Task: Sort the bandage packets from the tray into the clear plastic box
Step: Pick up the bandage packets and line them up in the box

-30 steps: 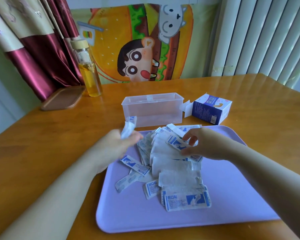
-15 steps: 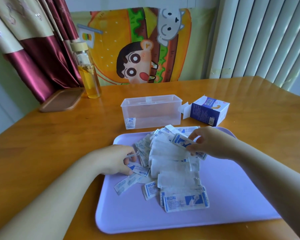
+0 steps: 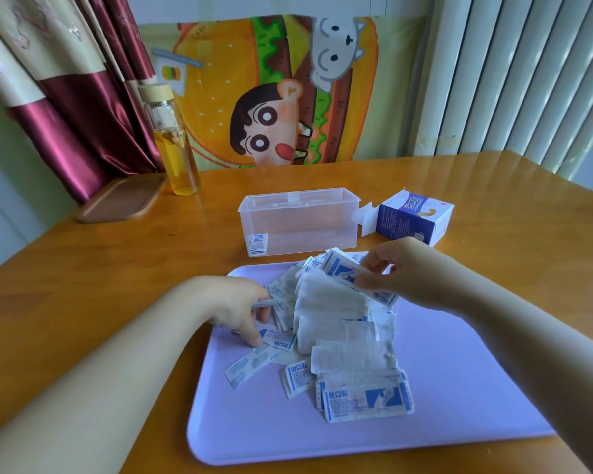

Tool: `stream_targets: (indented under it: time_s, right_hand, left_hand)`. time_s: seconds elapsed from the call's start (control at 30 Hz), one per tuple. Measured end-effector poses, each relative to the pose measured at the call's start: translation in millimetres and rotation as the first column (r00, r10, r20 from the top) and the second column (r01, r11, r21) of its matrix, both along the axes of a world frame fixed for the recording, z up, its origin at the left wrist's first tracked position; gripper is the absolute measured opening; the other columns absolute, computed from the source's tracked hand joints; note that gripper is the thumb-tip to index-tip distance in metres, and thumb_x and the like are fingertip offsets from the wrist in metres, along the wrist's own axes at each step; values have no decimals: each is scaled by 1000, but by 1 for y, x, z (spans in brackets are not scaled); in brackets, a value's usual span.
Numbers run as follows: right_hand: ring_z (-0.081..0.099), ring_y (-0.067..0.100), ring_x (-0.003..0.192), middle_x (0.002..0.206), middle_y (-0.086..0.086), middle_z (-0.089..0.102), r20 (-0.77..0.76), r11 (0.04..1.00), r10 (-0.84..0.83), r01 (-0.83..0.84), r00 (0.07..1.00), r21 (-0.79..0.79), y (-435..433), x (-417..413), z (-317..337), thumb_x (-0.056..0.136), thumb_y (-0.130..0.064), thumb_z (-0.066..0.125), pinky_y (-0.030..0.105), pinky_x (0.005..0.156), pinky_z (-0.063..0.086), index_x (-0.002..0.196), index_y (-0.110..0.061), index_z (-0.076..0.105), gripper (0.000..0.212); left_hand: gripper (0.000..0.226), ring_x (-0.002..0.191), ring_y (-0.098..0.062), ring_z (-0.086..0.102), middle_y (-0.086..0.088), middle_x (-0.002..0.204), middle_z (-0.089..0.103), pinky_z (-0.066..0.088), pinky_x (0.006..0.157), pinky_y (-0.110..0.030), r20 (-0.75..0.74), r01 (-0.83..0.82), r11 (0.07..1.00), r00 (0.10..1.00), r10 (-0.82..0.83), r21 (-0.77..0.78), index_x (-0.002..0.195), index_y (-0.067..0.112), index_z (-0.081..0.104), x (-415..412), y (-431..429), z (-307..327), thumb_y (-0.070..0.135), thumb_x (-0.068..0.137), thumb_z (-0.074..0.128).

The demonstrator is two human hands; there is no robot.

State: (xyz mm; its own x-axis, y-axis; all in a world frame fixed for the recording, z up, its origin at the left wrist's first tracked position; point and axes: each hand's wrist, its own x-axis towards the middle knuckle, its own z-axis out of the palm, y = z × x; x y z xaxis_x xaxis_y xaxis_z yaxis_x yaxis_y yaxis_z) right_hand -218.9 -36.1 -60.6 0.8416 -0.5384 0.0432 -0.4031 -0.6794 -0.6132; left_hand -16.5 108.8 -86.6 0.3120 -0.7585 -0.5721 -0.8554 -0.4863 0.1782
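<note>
A lilac tray [image 3: 442, 388] lies in front of me with a heap of white-and-blue bandage packets [image 3: 339, 333] in its middle. My right hand [image 3: 408, 271] pinches a long blue-printed packet [image 3: 343, 271] at the top of the heap, lifted a little. My left hand [image 3: 233, 306] is at the heap's left edge, pinching a small packet [image 3: 266, 302] between thumb and fingers, one fingertip on the tray. Behind the tray stands the clear plastic box [image 3: 298, 220], lid off, with one packet [image 3: 258, 245] in its left end.
A blue-and-white bandage carton [image 3: 413, 218] lies open right of the box. A glass bottle of yellow liquid [image 3: 173, 148] and a brown wooden dish [image 3: 120, 200] stand at the back left of the wooden table [image 3: 100, 268]. Curtains and blinds hang behind.
My left hand dropped a packet into the clear box, came back down to the heap and took a small packet. My right hand has lifted its long packet slightly.
</note>
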Motion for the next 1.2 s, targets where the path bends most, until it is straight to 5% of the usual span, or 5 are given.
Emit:
stream_targets:
  time_s: [0.27,0.47,0.77,1.03,1.2]
  right_hand:
    - [59,0,53,60,-14,65,-47,991,65,-59,997,121,10,3,4,87,-21,64,4,46,37,84,-17,67,6]
    - [69,7,64,80,-7,73,-21,960,118,-108,993,258,13,4,4,89,-16,60,16,50,40,94,-15,64,7]
    - [70,24,77,85,5,74,-11,908,72,-61,997,415,19,16,-2,95,-21,51,28,64,43,97,-5,64,21]
    - [55,8,54,62,-5,68,-4,936,131,-122,991,330,30,26,-4,90,-22,59,26,60,44,88,-12,67,14]
    - [63,9,60,84,2,73,72,903,151,-168,986,395,34,34,-8,89,-15,61,22,55,45,93,-15,66,7]
  left_hand:
    - [35,82,-14,52,6,95,54,46,73,-27,2,3,1000,1000,-3,25,100,24,50,-1,-3,2,30,77,76]
    - [26,74,-14,48,10,76,50,42,69,-27,23,52,996,998,-54,78,92,22,55,-4,-9,4,29,78,76]
    - [28,79,-9,50,12,85,55,41,68,-19,-18,71,996,997,-70,44,100,21,60,-2,-3,8,37,80,72]
    - [14,75,-11,51,11,73,55,40,64,-23,53,117,992,992,-119,38,97,13,69,-3,0,1,22,85,67]
    - [13,77,-13,51,6,79,57,41,67,-25,76,117,993,990,-119,28,94,13,69,-6,4,4,23,87,64]
